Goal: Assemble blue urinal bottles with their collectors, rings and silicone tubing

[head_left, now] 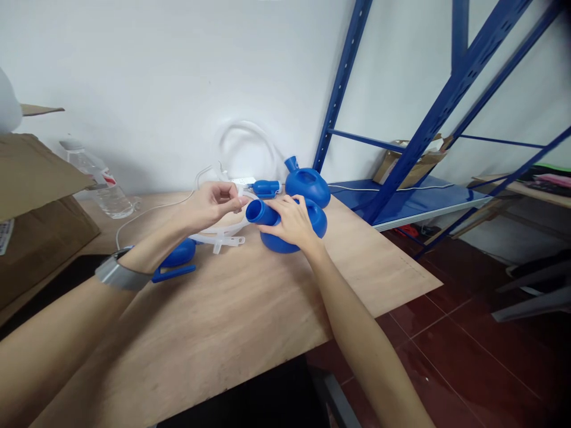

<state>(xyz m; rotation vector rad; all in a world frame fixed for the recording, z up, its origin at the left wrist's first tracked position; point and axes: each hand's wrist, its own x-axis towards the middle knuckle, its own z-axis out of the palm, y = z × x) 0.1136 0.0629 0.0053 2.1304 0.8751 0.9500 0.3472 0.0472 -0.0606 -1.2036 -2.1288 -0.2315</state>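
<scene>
My right hand (292, 220) is wrapped round the neck of a blue plastic urinal bottle (317, 221) that lies on its side on the table. The bottle's round mouth (255, 211) is uncapped and faces left. Just left of that mouth, my left hand (219, 202) is closed in a pinch. A small whitish bit shows by its fingertips, too little to make out. Below and behind this hand, clear flexible tubing (229, 240) with a T-shaped end lies on the wood. My left forearm partly hides another blue piece with a handle (181, 254).
A second blue bottle (307, 185) and a small blue part (266, 188) stand near the wall. On the left are a clear water bottle (104, 184) and a cardboard box (42, 220). Blue metal shelving (401, 142) rises beyond the wooden table's (267, 309) right edge.
</scene>
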